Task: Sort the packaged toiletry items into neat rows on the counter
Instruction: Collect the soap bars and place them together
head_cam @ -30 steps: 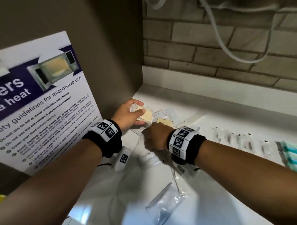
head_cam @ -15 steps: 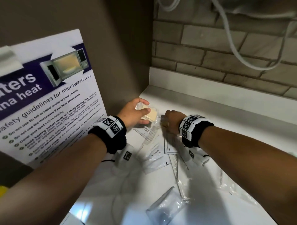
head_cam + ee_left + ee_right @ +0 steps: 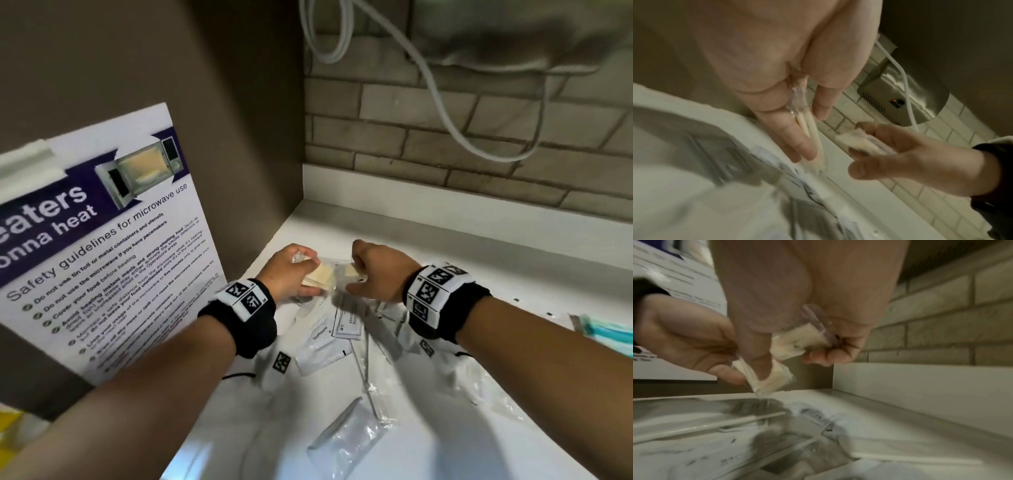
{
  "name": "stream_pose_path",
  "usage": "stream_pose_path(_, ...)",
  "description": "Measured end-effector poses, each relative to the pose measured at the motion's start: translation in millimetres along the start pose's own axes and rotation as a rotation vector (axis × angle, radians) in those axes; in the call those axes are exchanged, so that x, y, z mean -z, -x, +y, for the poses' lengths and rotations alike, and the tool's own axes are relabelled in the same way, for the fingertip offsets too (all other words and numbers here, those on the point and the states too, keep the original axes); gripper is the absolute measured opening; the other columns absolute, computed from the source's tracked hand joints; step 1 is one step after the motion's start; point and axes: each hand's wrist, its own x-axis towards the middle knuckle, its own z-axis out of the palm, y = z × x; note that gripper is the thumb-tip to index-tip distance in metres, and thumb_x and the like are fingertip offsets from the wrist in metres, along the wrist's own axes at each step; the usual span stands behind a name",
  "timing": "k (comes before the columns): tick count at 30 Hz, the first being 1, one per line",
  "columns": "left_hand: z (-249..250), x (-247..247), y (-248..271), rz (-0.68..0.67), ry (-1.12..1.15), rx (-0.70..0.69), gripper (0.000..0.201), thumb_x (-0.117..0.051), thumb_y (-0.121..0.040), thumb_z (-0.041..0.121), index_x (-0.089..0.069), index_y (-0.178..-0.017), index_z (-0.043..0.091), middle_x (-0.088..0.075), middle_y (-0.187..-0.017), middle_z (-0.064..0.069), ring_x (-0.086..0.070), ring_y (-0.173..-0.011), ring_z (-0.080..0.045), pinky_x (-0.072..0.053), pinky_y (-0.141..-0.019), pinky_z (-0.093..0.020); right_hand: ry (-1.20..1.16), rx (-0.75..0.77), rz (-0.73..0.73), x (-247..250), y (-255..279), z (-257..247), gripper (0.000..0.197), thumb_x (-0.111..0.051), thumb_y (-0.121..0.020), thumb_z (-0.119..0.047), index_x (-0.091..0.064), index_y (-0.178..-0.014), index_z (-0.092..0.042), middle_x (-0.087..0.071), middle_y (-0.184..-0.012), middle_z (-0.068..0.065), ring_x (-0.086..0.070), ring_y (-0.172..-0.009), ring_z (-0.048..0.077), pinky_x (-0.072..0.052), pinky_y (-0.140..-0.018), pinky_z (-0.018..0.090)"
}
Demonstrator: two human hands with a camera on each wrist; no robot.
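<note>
Nearest you, a crinkled clear plastic packet (image 3: 346, 442) lay flat on the smooth white counter (image 3: 445, 240). Beyond it, between your forearms, flat white sachets were scattered loosely; one sachet (image 3: 323, 346) read "Toothpaste", and the small print on a second sachet (image 3: 349, 325) was too fine to read. At the right edge lay teal-wrapped items (image 3: 613, 334), too blurred to count.

Farther on, your left hand (image 3: 291, 274) pinched thin cream squares in clear wrap (image 3: 320, 275) between thumb and fingers, above the counter; at least two edges showed from the left wrist. Just beside it, your right hand (image 3: 380, 270) was curled round one wrapped cream pad (image 3: 797, 342).

On the left stood one glossy poster (image 3: 102, 246) reading "Safety guidelines for microwave use". Behind everything ran a rough brick wall (image 3: 445, 137) with white cables (image 3: 445, 109).
</note>
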Motion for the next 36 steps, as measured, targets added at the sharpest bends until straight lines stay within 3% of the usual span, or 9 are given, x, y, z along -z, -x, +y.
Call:
stream_pose_path(4, 4, -26, 20, -0.073, 0.085, -0.008, 0.010, -0.053, -0.098, 0.011, -0.059, -0.107, 0.011, -0.057, -0.127, -0.024, -0.066, -0.077, -0.028, -0.058, -0.051, -0.029, -0.148, 0.029, 0.078, 8, 30, -7, 0.038, -0.071, -0.074, -0.038, -0.048, -0.091, -0.014, -0.051, -0.087, 0.001, -0.051, -0.072, 0.020, -0.039, -0.061, 0.029)
stream_pose_path(7, 11, -44, 38, -0.143, 0.176, -0.003, 0.020, -0.048, -0.101, 0.018, -0.057, -0.113, 0.005, -0.059, -0.123, -0.025, -0.066, -0.079, -0.027, -0.061, -0.057, -0.034, -0.326, 0.000, 0.122, 8, 48, -6, 0.021, -0.068, -0.079, -0.020, -0.050, -0.088, -0.012, -0.048, -0.085, 0.000, -0.049, -0.072, 0.019, -0.040, -0.063, 0.028)
stream_pose_path(11, 17, -64, 60, -0.255, 0.184, -0.019, 0.034, -0.056, -0.097, 0.035, -0.060, -0.115, 0.006, -0.064, -0.110, -0.018, -0.067, -0.087, -0.026, -0.060, -0.069, -0.037, -0.371, -0.026, 0.220, 6, 75, 3, 0.028, -0.069, -0.079, -0.008, -0.049, -0.098, -0.012, -0.049, -0.085, 0.000, -0.047, -0.070, 0.017, -0.039, -0.060, 0.026)
stream_pose_path(14, 12, -79, 71, -0.310, 0.095, -0.092, 0.036, -0.060, -0.094, 0.008, -0.050, -0.128, 0.017, -0.061, -0.108, -0.013, -0.069, -0.081, -0.018, -0.062, -0.069, -0.033, -0.366, -0.059, 0.326, 6, 99, 13, 0.058, -0.074, -0.076, -0.022, -0.045, -0.125, -0.012, -0.047, -0.121, 0.006, -0.051, -0.105, 0.023, -0.045, -0.087, 0.030)
stream_pose_path(17, 0, -96, 85, -0.401, 0.040, -0.087, 0.052, -0.059, -0.094, 0.002, -0.038, -0.135, 0.025, -0.063, -0.112, -0.017, -0.070, -0.078, -0.025, -0.062, -0.072, -0.036, -0.340, -0.162, 0.142, 12, 134, 19, 0.077, -0.076, -0.076, -0.035, -0.036, -0.139, -0.016, -0.048, -0.132, 0.004, -0.051, -0.114, 0.022, -0.042, -0.091, 0.029)
stream_pose_path(21, -21, -121, 109, -0.469, -0.038, -0.033, 0.034, -0.061, -0.093, 0.006, -0.050, -0.122, 0.018, -0.063, -0.115, -0.015, -0.070, -0.085, -0.023, -0.058, -0.067, -0.029, -0.175, -0.218, -0.181, 8, 175, 26, 0.055, -0.072, -0.080, -0.030, -0.047, -0.126, -0.014, -0.064, -0.110, 0.006, -0.060, -0.092, 0.022, -0.048, -0.077, 0.031)
stream_pose_path(27, -47, -137, 126, -0.636, -0.539, -0.196, 0.021, -0.061, -0.094, 0.016, -0.050, -0.112, 0.018, -0.063, -0.103, -0.001, -0.061, -0.087, -0.009, -0.049, -0.068, -0.017, -0.090, -0.247, -0.330, -18, 210, 30, 0.044, -0.073, -0.077, -0.033, -0.053, -0.113, -0.018, -0.062, -0.097, -0.002, -0.060, -0.085, 0.020, -0.047, -0.070, 0.029)
stream_pose_path(30, -56, -139, 131, -0.628, -0.950, -0.385, 0.031, -0.060, -0.093, 0.027, -0.047, -0.121, 0.019, -0.064, -0.112, -0.001, -0.059, -0.099, -0.017, -0.047, -0.082, -0.028, 0.014, -0.232, -0.309, -32, 221, 33, 0.034, -0.070, -0.076, -0.030, -0.053, -0.105, -0.022, -0.063, -0.092, -0.002, -0.060, -0.082, 0.020, -0.048, -0.068, 0.030)
stream_pose_path(36, -65, -149, 143, -0.577, -1.434, -0.475, 0.047, -0.050, -0.093, 0.040, -0.038, -0.134, 0.018, -0.048, -0.121, -0.006, -0.044, -0.111, -0.028, -0.040, -0.095, -0.044, 0.018, -0.210, -0.234, -55, 237, 34, 0.054, -0.068, -0.077, -0.034, -0.043, -0.122, -0.018, -0.050, -0.109, 0.003, -0.055, -0.079, 0.023, -0.046, -0.067, 0.033)
